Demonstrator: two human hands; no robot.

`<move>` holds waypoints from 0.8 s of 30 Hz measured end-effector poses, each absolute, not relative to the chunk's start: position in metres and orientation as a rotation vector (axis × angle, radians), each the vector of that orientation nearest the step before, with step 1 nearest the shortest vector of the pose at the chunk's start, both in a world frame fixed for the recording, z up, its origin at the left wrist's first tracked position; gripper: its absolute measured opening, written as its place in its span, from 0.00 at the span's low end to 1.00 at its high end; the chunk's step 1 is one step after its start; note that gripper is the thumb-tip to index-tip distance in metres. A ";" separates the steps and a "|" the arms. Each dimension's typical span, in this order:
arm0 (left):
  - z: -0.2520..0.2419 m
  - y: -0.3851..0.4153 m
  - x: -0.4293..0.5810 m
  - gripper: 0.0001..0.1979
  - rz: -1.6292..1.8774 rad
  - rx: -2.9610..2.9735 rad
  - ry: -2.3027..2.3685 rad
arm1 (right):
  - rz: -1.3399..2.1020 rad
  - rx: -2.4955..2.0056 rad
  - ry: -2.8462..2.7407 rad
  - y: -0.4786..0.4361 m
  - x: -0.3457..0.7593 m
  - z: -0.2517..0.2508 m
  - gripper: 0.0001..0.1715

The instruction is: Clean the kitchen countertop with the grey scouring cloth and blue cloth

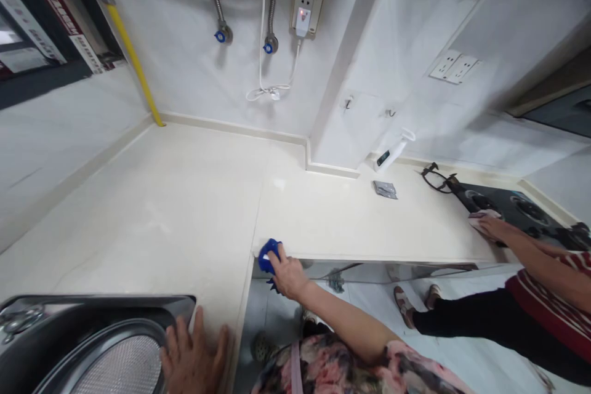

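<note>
My right hand [289,272] is closed on a blue cloth [268,253], pressed against the front edge of the cream countertop [203,197]. Part of the cloth hangs below that edge. At the bottom, my left hand [192,354] rests with its fingers spread on the counter beside the sink [182,306]. It holds nothing. A round metal strainer or basin [122,363] sits inside the sink, partly cut off by the frame.
A co-worker's hand [496,226] presses a pinkish cloth onto the black gas stove [512,206]. A grey packet [385,189] and a white handheld device [392,151] lie near the back wall. A yellow pipe [133,61] meets the counter's far corner.
</note>
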State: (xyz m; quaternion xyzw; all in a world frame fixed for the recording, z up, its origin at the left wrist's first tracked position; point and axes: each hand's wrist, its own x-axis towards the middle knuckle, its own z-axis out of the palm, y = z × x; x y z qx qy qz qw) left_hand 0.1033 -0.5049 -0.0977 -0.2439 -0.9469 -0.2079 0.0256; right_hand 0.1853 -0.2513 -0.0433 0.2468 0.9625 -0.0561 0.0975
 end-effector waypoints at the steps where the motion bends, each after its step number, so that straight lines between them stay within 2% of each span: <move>1: -0.098 -0.504 0.104 0.39 -0.640 -0.768 -2.920 | -0.158 0.788 2.831 -0.243 0.202 -0.043 0.43; 8: -0.096 -0.501 0.109 0.37 -0.607 -0.779 -2.914 | -0.045 1.295 2.600 -0.168 0.356 -0.052 0.36; 12: -0.096 -0.501 0.112 0.36 -0.619 -0.799 -2.908 | -0.049 1.488 2.602 -0.144 0.390 -0.064 0.28; 17: -0.101 -0.505 0.111 0.35 -0.653 -0.787 -2.921 | -0.032 1.568 2.679 -0.166 0.309 -0.062 0.26; 24: -0.094 -0.505 0.111 0.33 -0.674 -0.746 -2.968 | -0.161 1.104 2.880 -0.219 0.136 -0.031 0.24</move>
